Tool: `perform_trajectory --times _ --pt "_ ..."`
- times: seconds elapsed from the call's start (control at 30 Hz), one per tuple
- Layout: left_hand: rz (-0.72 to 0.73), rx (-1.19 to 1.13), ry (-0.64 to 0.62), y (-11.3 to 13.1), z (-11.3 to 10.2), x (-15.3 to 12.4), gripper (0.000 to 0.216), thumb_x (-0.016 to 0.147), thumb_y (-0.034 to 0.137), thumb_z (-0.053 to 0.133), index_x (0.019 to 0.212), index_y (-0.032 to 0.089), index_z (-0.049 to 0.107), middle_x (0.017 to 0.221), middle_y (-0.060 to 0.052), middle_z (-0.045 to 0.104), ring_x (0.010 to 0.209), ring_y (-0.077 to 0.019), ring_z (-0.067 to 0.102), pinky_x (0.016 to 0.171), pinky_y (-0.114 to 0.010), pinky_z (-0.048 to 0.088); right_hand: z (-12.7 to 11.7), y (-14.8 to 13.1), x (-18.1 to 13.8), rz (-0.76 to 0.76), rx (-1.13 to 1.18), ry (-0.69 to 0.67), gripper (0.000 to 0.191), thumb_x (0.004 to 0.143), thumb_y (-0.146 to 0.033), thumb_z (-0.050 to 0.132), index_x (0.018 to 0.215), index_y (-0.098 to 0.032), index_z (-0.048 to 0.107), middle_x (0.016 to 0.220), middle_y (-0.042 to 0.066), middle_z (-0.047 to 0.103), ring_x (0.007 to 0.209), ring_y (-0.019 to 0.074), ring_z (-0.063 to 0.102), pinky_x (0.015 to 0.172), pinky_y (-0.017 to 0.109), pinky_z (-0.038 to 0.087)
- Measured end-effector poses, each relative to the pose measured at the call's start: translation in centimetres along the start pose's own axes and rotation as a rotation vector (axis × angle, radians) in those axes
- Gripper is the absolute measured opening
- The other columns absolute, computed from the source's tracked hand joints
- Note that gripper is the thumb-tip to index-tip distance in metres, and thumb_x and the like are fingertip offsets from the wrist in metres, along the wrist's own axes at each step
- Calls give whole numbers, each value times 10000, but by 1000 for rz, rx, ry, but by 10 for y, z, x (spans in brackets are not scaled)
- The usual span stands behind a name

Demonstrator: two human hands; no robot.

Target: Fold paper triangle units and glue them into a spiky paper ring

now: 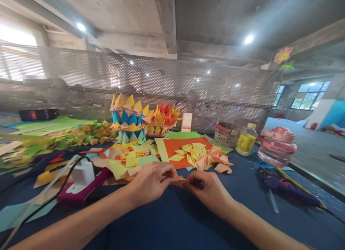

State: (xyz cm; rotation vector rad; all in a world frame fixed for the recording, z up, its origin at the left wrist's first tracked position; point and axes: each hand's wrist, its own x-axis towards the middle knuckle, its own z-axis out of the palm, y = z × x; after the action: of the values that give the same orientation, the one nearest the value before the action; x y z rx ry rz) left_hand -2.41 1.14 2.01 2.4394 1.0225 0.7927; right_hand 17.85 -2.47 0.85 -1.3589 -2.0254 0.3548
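Both ends of a peach paper piece [180, 181] pinched at lower centre of frame — left hand [153, 181] and right hand [208, 189] closed narrowly on it, to steady it, I judge — yellow folded pieces [194, 153] lying handy above.

Your left hand [152, 181] and right hand [211, 190] pinch a small peach paper piece [180, 180] over the blue desk [167, 225], near yellow folded pieces [194, 153] on an orange sheet [175, 147], with a purple power strip [93, 187] to your left and a pink bottle [277, 151] to your right.
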Motion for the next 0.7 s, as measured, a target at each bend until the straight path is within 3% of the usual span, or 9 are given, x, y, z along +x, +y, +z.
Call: perform_trajectory --times 0.53,0.7 --pt "73 35 18 -2 3 -2 97 808 149 559 778 184 644 746 8 659 682 -136 583 592 -228 396 2 2 0 8 5 -20 165 794 -227 576 677 -170 678 638 0 672 606 132 575 581 232 415" --pt "140 38 74 -2 5 -1 108 804 116 560 743 179 622 700 16 634 664 -130 564 607 -234 389 1 -1 0 -22 22 -36 245 850 -310 550 674 -164 637 617 -6 617 582 116 516 559 226 385"
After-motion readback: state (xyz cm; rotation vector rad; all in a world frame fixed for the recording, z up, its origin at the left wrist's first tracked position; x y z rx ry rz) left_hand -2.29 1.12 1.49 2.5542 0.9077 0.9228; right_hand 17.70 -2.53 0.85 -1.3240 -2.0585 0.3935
